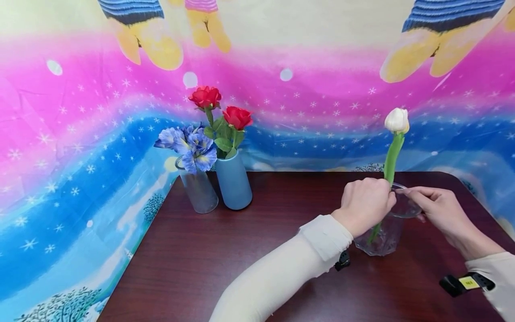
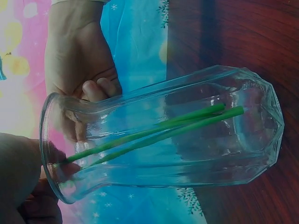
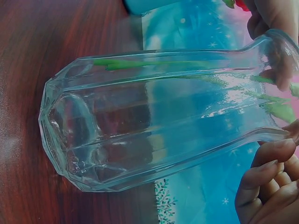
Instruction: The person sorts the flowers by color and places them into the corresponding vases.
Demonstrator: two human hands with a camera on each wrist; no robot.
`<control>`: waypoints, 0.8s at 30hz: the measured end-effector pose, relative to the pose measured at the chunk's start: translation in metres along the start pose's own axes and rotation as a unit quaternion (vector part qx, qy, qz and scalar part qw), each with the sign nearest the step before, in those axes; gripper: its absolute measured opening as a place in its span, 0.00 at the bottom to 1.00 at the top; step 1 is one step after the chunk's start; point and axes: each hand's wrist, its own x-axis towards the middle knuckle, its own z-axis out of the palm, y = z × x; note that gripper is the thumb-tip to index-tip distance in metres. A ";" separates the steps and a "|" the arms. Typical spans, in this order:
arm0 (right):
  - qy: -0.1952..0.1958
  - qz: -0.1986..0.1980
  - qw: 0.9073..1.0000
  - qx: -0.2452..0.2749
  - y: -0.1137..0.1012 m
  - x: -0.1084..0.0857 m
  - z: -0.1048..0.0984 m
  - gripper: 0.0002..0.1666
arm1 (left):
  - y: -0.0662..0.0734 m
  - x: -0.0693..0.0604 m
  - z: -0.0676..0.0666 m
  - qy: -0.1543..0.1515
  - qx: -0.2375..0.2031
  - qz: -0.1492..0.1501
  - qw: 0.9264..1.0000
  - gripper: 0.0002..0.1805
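Note:
A white tulip [image 1: 397,120] on a green stem stands upright over a clear glass vase [image 1: 388,239] at the table's right. My left hand [image 1: 367,202] holds the stem at the vase mouth, its fingertips reaching just inside the rim. My right hand [image 1: 446,212] pinches the near right side of the rim between thumb and fingers. Through the glass in the left wrist view, two green stem lengths [image 2: 187,120] slant down, ends above the base. Whether both are separate stems or one is a refraction, I cannot tell. In the right wrist view, the vase's faceted base [image 3: 70,135] meets the table.
At the back left of the dark wooden table [image 1: 277,250] stand a grey translucent vase [image 1: 201,192] with blue irises [image 1: 195,147] and a blue vase [image 1: 234,183] with two red roses [image 1: 238,117]. A printed cloth [image 1: 314,103] hangs behind the table.

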 end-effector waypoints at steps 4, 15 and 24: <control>0.000 0.001 1.000 0.006 0.000 0.000 -0.001 0.14 | 0.001 0.000 -0.001 0.005 0.011 0.009 1.000 0.18; 0.001 -0.002 1.000 0.002 0.000 0.000 0.000 0.13 | -0.004 -0.004 -0.004 0.033 -0.010 0.015 0.999 0.20; 0.003 -0.006 1.000 0.004 0.001 0.000 0.000 0.13 | -0.010 -0.011 -0.010 0.044 -0.044 0.013 0.998 0.20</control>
